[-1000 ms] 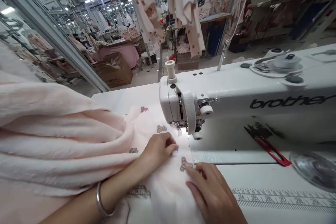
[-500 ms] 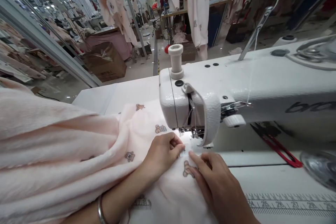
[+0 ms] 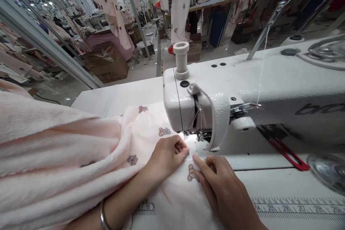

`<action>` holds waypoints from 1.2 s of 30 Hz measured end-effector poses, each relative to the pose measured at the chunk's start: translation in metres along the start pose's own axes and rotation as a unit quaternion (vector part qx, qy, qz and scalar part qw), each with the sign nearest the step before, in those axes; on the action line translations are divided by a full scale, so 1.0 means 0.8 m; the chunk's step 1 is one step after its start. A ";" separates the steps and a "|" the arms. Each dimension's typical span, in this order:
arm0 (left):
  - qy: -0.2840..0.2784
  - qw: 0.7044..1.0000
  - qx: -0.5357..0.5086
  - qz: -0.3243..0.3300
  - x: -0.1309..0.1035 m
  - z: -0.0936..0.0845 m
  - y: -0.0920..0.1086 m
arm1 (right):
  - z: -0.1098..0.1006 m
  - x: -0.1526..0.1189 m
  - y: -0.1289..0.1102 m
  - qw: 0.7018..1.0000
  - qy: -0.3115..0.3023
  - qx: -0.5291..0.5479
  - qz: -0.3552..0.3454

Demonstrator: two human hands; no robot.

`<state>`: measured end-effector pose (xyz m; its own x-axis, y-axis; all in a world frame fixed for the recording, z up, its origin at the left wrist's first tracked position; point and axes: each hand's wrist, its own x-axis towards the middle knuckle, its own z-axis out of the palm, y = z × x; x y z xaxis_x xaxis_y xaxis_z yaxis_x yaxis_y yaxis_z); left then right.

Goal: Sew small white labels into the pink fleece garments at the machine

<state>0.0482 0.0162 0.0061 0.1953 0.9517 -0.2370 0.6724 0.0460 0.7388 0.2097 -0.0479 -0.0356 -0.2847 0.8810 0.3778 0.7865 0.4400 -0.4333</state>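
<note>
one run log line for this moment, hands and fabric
left hand: pinching pink fabric by presser foot | right hand: flat on fabric, fingertips near needle | sewing machine: fabric under head | red snips: on table

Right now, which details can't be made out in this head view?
- Needle: hidden behind the sewing machine head and glare from its lamp.
- Small piece under the left hand fingertips: covered by them.
- Brand lettering: blurred, cut by the right edge.
- Red tool: its top sits under the machine arm.
- Right hand wrist: cut by the bottom edge.
</note>
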 end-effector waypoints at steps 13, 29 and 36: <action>-0.007 0.850 0.374 0.372 -0.069 -0.020 -0.020 | -0.003 0.000 -0.003 0.998 0.052 -0.023 -0.031; -0.022 0.822 0.405 0.401 -0.058 -0.013 -0.033 | -0.002 0.000 0.001 0.995 0.077 -0.013 -0.063; -0.045 0.847 0.375 0.375 -0.056 -0.010 -0.039 | -0.005 0.002 -0.001 0.996 0.020 -0.048 -0.069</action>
<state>0.0129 -0.0254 -0.0009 0.7993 0.5989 0.0498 0.5924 -0.7991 0.1025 0.2112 -0.0474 -0.0313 -0.3731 0.8055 0.4604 0.7914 0.5353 -0.2953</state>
